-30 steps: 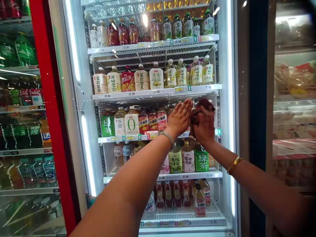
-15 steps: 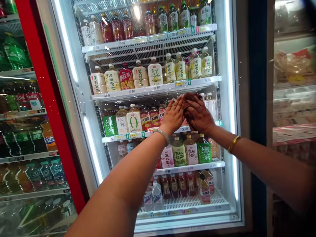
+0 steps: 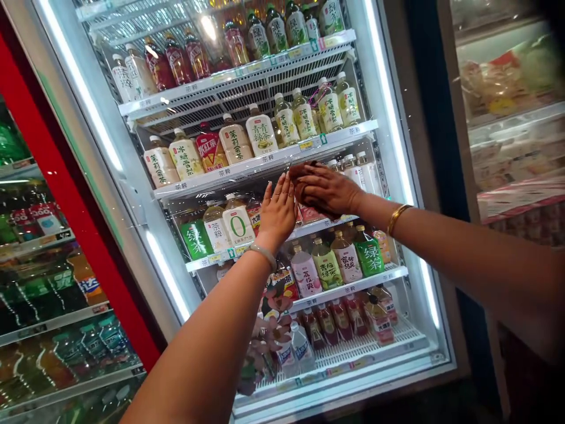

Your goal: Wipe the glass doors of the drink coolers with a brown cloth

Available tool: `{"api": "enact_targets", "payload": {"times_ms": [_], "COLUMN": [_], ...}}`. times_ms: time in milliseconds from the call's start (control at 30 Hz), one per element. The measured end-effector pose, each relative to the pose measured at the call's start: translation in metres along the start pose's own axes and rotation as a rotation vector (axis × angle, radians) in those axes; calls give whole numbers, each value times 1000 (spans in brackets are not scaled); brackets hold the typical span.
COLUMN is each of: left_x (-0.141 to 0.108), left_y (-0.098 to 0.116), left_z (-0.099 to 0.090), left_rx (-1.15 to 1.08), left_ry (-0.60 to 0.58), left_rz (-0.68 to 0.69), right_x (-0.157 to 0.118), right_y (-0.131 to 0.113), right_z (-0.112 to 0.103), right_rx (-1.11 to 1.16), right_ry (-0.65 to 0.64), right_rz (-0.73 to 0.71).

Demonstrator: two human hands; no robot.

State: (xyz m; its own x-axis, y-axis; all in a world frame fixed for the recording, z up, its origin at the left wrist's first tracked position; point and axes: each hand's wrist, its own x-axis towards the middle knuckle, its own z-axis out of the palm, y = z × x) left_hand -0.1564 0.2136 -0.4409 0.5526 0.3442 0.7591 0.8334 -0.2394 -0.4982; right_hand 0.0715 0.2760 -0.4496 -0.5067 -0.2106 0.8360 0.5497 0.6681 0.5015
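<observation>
My right hand (image 3: pixel 334 189) presses a bunched brown cloth (image 3: pixel 298 172) against the glass door of a lit drinks cooler (image 3: pixel 399 126). Its fingers lie stretched over the cloth and point left. Close beside it, my left hand (image 3: pixel 279 211) rests with straight fingers pointing up, apparently flat on the glass and holding nothing. The fingertips of the left hand are near the cloth's left edge. Behind the glass, both hands hide part of the third visible shelf, where a white bottle with a green 0 (image 3: pixel 238 224) shows to the left.
Bottled teas fill several shelves, including yellow-labelled bottles (image 3: pixel 329 109) above my hands and a green bottle (image 3: pixel 369 250) below. A red-edged cooler (image 3: pixel 95 259) stands left, and shelves of bagged goods (image 3: pixel 507 82) are at right. A flower pattern (image 3: pixel 269 335) shows on the glass beside my left forearm.
Both hands have moved left across the glass, the cloth travelling under my right hand. The view has tilted and shifted, and the flower pattern now shows beside my left forearm.
</observation>
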Motion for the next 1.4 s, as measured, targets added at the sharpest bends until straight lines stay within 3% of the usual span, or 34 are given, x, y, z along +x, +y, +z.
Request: {"api": "enact_targets", "payload": {"times_ms": [100,200,300,400,500,600,700,800,900,1000,1100,1200,1300,1400], "left_x": [-13,-22,-26,-29,-39,-50,-56,-57,-59,-63,-67,-70,-74,-78], "left_y": [-8,-13,-16,-21,-30,-40,-45,-48,-50,-56,-67,-78,-86,-91], "left_z": [-1,0,0,-3,-8,-10,-9,-6,-6,-6,-6,-10,-16,-21], "left_rx": [17,22,25,35,59,80,94,97,109,101,45,26,33,19], "left_ry": [14,19,5,19,29,9,11,55,73,71,80,88,70,86], "left_rz": [-18,-4,1,-42,-80,-68,-62,-114,-146,-161,-156,-168,-177,-241], "right_x": [-14,-19,5,27,19,6,24,56,61,44,46,72,85,73], "right_y": [-4,-38,-57,-41,-29,-47,-68,-70,-76,-104,-122,-106,-91,-109], "right_z": [1,27,41,27,13,25,44,49,54,71,86,81,74,83], "right_rx": [-66,-130,-47,16,-31,-87,-36,26,-4,-48,-12,22,-15,-29], "right_ry": [204,373,184,2,85,233,132,33,133,271,207,108,168,251], "right_rz": [215,421,218,-13,113,303,129,-7,137,319,217,82,213,373]}}
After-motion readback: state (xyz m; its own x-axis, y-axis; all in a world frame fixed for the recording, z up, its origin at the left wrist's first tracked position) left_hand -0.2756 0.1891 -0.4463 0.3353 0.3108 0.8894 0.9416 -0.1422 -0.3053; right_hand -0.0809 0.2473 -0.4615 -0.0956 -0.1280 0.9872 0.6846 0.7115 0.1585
